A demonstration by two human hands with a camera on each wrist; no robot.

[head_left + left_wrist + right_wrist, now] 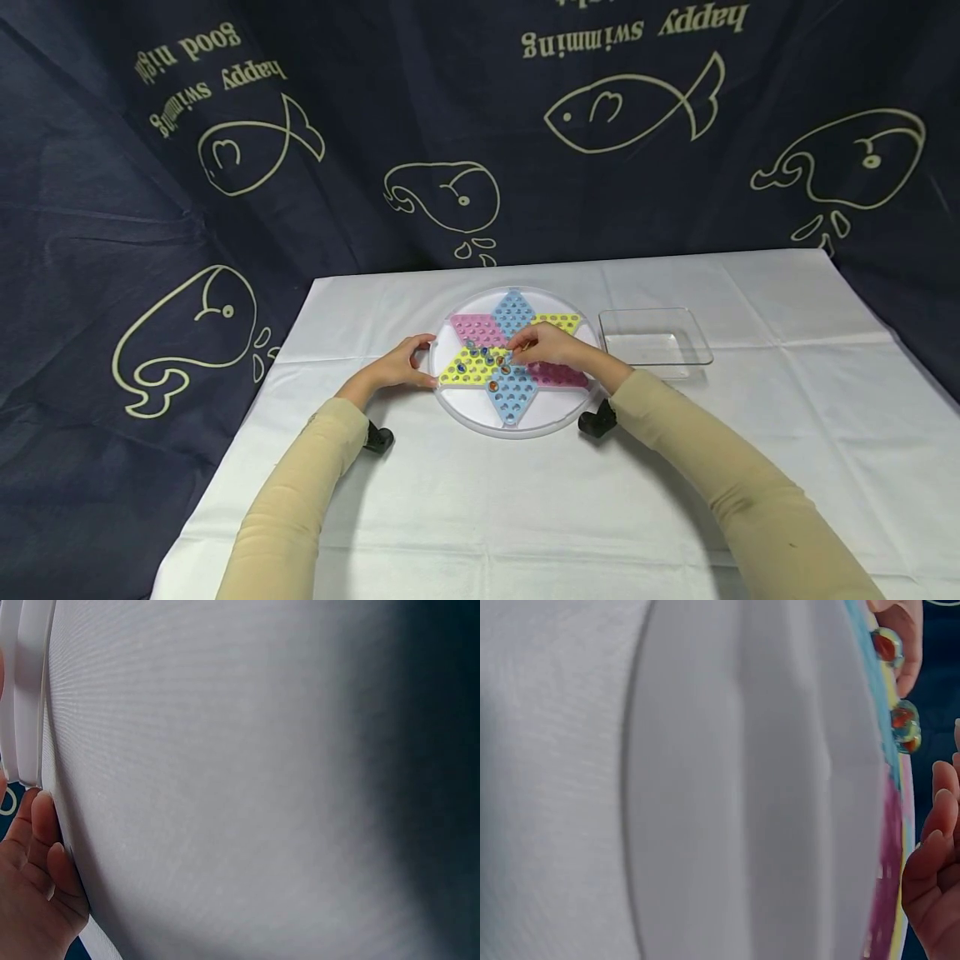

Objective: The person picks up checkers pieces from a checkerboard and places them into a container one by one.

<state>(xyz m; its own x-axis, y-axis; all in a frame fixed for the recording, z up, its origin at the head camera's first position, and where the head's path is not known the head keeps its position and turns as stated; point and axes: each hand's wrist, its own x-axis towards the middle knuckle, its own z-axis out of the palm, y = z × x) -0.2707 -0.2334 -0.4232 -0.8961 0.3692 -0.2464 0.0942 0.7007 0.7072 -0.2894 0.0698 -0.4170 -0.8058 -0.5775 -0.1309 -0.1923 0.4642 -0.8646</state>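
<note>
Overhead view of my two bare hands at a round white game board (468, 402) with a six-pointed star of pink, yellow and blue holes. It lies flat on a white-covered table (487, 508).

My left hand (397, 367) touches the board's left rim, thumb and forefinger spread wide apart. My right hand (551, 343) reaches over the star's middle, fingertips drawn close together; I cannot tell whether a marble is between them.

A few marbles are on the star: blue marbles (461, 367) on the left yellow point and along its upper edge, and orange marbles (493, 386) on and beside the lower blue point. Many holes stand bare, the top blue point and right pink one among them, so I judge the placing is at an early stage. My right hand hides some of the middle.

Right of the board, just apart from its rim, stands a clear box (652, 364); I see no marbles in it. Bare cloth gives wide room in front of me and to either side. Behind, the table ends at a dark curtain (480, 108), with a narrower strip between it and the board.
</note>
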